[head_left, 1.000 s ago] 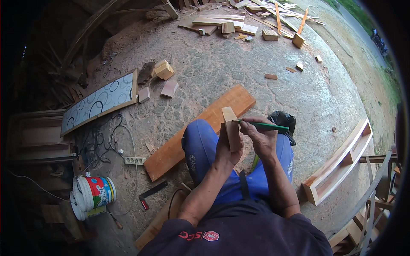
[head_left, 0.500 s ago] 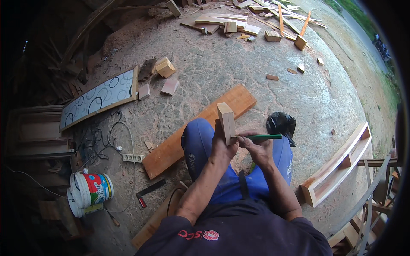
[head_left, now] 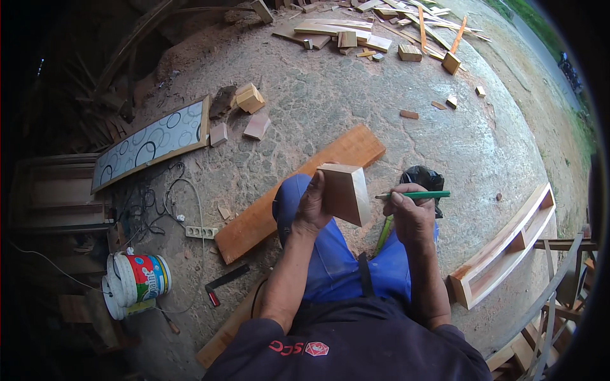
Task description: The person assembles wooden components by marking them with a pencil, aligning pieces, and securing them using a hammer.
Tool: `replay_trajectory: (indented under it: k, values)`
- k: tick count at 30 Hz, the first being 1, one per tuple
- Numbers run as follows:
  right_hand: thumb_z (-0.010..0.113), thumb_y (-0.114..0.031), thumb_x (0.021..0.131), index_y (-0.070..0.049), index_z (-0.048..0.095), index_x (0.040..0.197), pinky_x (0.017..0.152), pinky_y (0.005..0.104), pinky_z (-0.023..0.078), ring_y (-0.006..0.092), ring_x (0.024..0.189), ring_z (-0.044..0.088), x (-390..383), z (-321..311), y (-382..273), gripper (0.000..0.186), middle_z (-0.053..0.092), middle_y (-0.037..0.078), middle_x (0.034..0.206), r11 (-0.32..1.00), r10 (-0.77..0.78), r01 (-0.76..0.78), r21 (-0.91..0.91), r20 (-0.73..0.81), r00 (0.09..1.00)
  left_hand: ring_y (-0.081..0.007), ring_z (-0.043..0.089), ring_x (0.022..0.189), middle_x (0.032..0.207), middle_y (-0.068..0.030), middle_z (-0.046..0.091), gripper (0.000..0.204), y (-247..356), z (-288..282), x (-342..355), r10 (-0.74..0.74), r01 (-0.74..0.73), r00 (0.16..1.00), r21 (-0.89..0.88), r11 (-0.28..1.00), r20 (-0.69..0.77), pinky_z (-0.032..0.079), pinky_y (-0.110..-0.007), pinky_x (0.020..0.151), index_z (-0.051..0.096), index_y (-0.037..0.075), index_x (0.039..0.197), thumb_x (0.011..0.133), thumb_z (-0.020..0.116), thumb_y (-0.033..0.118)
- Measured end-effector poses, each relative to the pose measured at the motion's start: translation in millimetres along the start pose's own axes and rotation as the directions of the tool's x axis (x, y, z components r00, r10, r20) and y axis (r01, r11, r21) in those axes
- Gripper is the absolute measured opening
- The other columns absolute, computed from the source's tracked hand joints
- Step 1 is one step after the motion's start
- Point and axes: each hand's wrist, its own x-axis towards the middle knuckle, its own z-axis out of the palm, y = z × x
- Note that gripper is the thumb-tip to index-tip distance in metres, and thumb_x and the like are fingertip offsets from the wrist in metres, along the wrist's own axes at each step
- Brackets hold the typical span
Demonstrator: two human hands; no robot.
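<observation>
My left hand point(head_left: 311, 206) grips a pale wooden block point(head_left: 344, 193) by its left side, above my lap. The block is tilted, with a broad face and a narrower side face showing. Just right of it, my right hand point(head_left: 412, 214) pinches a green pencil point(head_left: 422, 195) between thumb and fingers. The pencil lies nearly level, its tip pointing left at the block with a small gap between them. Beyond my knees a long orange-brown plank point(head_left: 298, 193) lies slantwise on the ground.
A black try square point(head_left: 227, 283), a power strip point(head_left: 201, 232) and a paint bucket point(head_left: 145, 279) are on the left. A black plastic bag point(head_left: 422, 180) sits by my right knee. A slatted wooden frame point(head_left: 502, 247) lies at right. Scrap wood point(head_left: 343, 28) is piled at the far side.
The wooden block has been turned, so a broader face shows. My right hand has drawn the pencil away from the block, to the right.
</observation>
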Motion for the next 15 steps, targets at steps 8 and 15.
replay_trajectory:
  k: [8, 15]
  values:
    - [0.076, -0.004, 0.085, 0.004, 0.070, 0.100, 0.063, 0.0302, 0.060, 0.0188, 0.067, 0.071, 12, 20, 4, 0.018, 0.073, 0.014, 0.085, 0.965, 0.246, -0.255, 0.065, 0.130, 0.961, -0.0157, 0.061, 0.061, 0.066, -0.0090, 0.067, 0.062, 25, 7, -11, 0.203, -0.280, 0.956, 0.853, 0.441, 0.209, 0.046, -0.032, 0.061, 0.068, -0.003, 0.076, 0.108, 0.037, 0.040]
    - [0.077, -0.006, 0.085, 0.003, 0.069, 0.100, 0.066, 0.0305, 0.061, 0.0200, 0.070, 0.073, 11, 31, 23, 0.019, 0.074, 0.013, 0.085, 0.949, 0.299, -0.309, 0.064, 0.139, 0.944, -0.0164, 0.060, 0.056, 0.061, -0.0096, 0.064, 0.052, 41, 24, -9, 0.157, -0.376, 0.926, 0.859, 0.346, 0.343, 0.044, -0.032, 0.056, 0.065, -0.003, 0.068, 0.102, 0.044, 0.031]
